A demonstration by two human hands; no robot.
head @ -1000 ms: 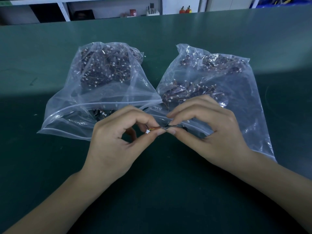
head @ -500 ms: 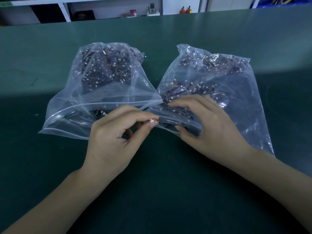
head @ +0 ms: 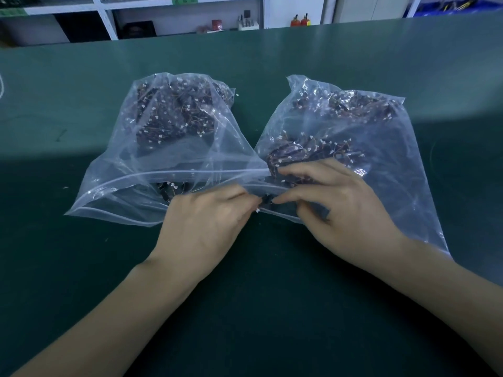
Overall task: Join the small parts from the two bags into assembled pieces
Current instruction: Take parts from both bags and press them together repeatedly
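I see left hand (head: 209, 224) pinching small part (head: 257, 210) | right hand (head: 334, 210) just beside, fingers curled at right bag (head: 381, 164) mouth, its hold I cannot tell.

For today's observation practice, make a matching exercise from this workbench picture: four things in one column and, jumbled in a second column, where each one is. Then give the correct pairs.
Things
1. left bag
2. right bag
3. small white-tipped part
4. two red bottles

Places
A. on the white shelving behind the table
B. between the fingertips of the left hand and the right hand
C. on the green table, its open mouth partly hidden by the left hand
D. on the green table, its near edge under the right hand

Pairs: 1-C, 2-D, 3-B, 4-A
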